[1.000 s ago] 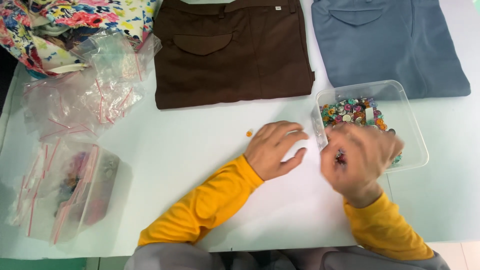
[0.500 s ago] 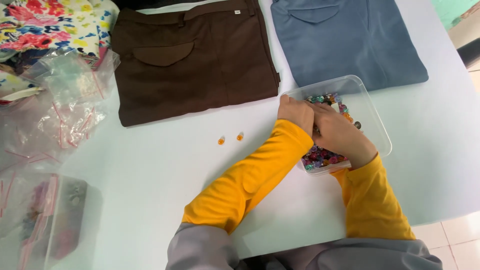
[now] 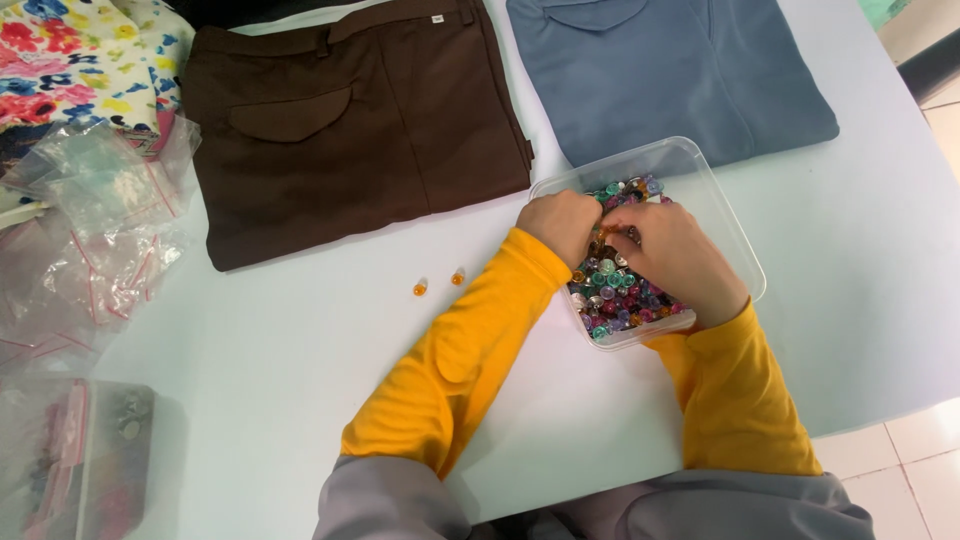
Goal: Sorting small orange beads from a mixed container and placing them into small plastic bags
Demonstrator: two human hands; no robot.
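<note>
A clear plastic tray (image 3: 745, 262) holds a heap of small coloured gem-like buttons (image 3: 612, 290). Both of my hands are inside it, knuckles up. My left hand (image 3: 562, 224) rests on the tray's left side with fingers curled into the buttons. My right hand (image 3: 672, 252) lies over the middle of the heap, fingertips meeting the left hand's. What the fingers pinch is hidden. Two orange buttons (image 3: 438, 282) lie loose on the pale table, left of the tray.
Folded brown trousers (image 3: 350, 120) and a folded blue garment (image 3: 660, 70) lie at the back. Floral fabric (image 3: 80, 55) and several clear zip bags (image 3: 95, 240) are at the left. A bag of small items (image 3: 80, 455) sits at the front left. The table edge (image 3: 900, 415) runs at the right.
A second ago my hands were on the table beside the tray; both have moved into it. The view has shifted so the tray sits nearer the middle.
</note>
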